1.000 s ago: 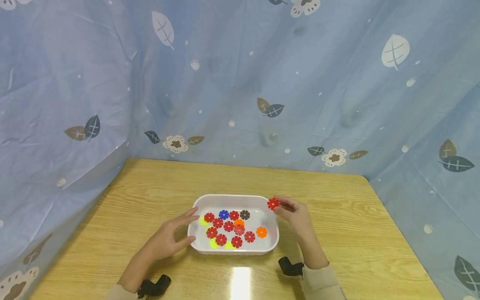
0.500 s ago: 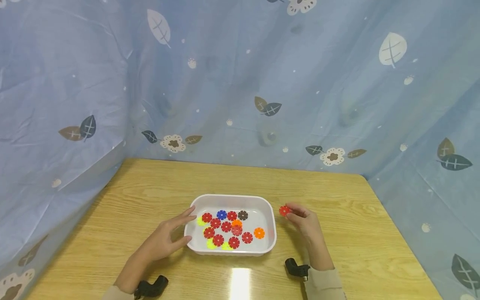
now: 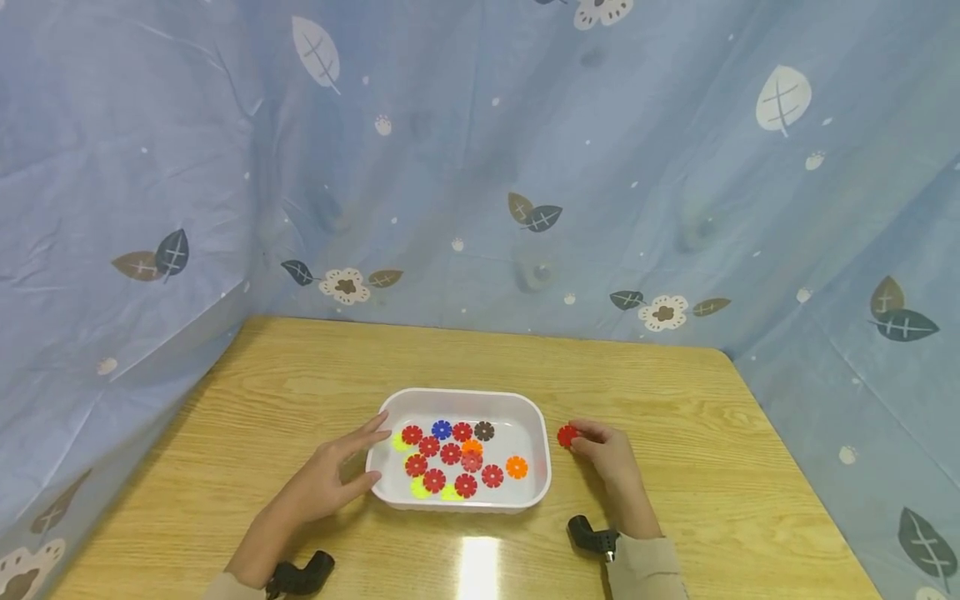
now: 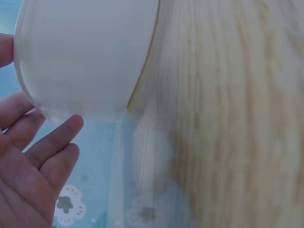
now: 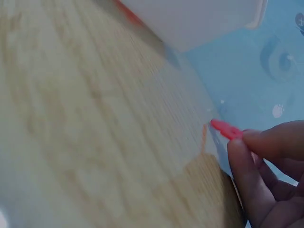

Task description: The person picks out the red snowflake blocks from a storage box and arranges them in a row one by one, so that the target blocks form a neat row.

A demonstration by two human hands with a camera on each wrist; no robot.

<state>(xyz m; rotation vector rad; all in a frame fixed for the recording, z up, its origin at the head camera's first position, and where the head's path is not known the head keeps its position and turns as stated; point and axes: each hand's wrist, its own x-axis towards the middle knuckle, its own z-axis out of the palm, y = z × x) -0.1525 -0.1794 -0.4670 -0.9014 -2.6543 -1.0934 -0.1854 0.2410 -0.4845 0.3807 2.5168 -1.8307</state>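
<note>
A white plastic tray with rounded corners holds notched snowflake discs: several red ones such as this red disc, a blue disc, a brown disc, an orange disc, and yellow ones partly covered by red. My left hand rests at the tray's left end, fingers spread and fingertips right at its rim; the left wrist view shows the wall beside those fingers. Right of the tray, my right hand pinches a red snowflake disc between thumb and forefinger, seen tilted and close over the table in the right wrist view.
The wooden table meets a blue patterned curtain at its back and sides. Black wrist-worn devices show below each hand, one a black bracket by the right sleeve. A bright light reflection lies in front of the tray.
My right hand has carried the red snowflake disc from over the tray's right rim out to the right, then lower toward the table. My left hand stays at the tray.
</note>
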